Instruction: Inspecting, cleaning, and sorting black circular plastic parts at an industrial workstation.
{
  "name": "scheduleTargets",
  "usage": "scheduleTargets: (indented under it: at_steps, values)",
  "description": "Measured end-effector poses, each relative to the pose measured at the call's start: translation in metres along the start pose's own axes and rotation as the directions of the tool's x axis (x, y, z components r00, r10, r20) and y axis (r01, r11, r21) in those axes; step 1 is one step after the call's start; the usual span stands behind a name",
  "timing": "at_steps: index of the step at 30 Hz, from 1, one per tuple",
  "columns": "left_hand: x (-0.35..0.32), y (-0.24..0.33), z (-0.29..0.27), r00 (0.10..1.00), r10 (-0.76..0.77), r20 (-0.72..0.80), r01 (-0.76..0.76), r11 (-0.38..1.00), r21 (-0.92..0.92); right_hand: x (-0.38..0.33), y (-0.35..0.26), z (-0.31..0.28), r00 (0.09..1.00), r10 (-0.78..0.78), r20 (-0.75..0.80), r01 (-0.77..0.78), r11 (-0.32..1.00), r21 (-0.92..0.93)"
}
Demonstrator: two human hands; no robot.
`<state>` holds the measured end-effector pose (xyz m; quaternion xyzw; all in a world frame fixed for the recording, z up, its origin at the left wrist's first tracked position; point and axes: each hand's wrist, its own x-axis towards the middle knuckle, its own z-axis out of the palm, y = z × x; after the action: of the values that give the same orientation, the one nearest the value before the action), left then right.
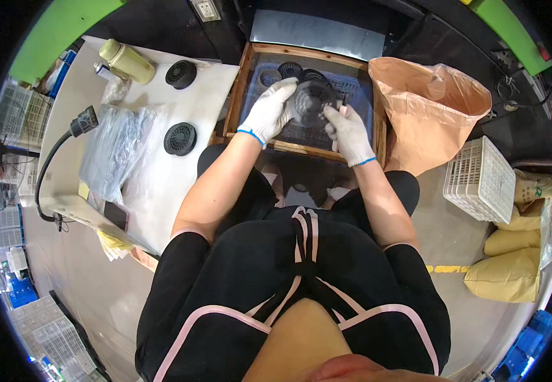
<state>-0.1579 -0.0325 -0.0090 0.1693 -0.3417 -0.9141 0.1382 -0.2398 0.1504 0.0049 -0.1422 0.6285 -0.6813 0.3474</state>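
Observation:
Both hands wear white knit gloves with blue cuffs. A round black plastic part (311, 102), blurred by motion, is held up over a wood-framed tray (301, 151). My left hand (269, 109) is closed on its left edge. At the part's right edge, my right hand (351, 135) has its fingers closed around a slim object (343, 109), pale with a dark tip; its kind is unclear. Beneath them in the tray lie more round black parts (290, 70), some slotted, partly hidden by the held one.
To the left, a white table carries two round black slotted parts (181, 74) (180, 139), plastic bags (120, 153), a pale yellow bottle (128, 62) and a gooseneck lamp (85, 122). An orange plastic bag (419, 118) stands right of the tray, beside a white crate (480, 179) and yellow sacks (505, 270).

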Motion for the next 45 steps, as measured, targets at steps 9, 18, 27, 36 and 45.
scheduleTargets:
  at_steps: [9, 18, 27, 36, 45]
  values:
    - [0.006, 0.002, 0.007, 0.995, -0.007, -0.103, 0.026, 0.982, 0.185, 0.000, 0.022, -0.014, 0.999, -0.038, -0.037, 0.035, 0.996, -0.077]
    - [-0.053, 0.012, 0.022, 0.994, 0.097, 0.054, -0.112, 0.873, 0.475, -0.029, -0.007, -0.013, 0.993, 0.119, -0.007, -0.119, 0.993, 0.018]
    - [-0.104, 0.042, 0.055, 0.977, 0.141, 0.157, -0.201, 0.851, 0.484, -0.030, -0.060, -0.007, 0.853, -0.474, 0.219, 0.519, 0.720, -0.460]
    - [-0.121, 0.053, 0.058, 0.982, 0.111, 0.149, -0.168, 0.874, 0.457, -0.036, -0.084, 0.014, 0.716, -0.535, 0.447, 0.697, 0.576, -0.427]
    - [-0.116, 0.053, 0.050, 0.979, 0.191, 0.072, -0.204, 0.909, 0.362, -0.041, -0.077, 0.016, 0.727, -0.519, 0.450, 0.674, 0.662, -0.327]
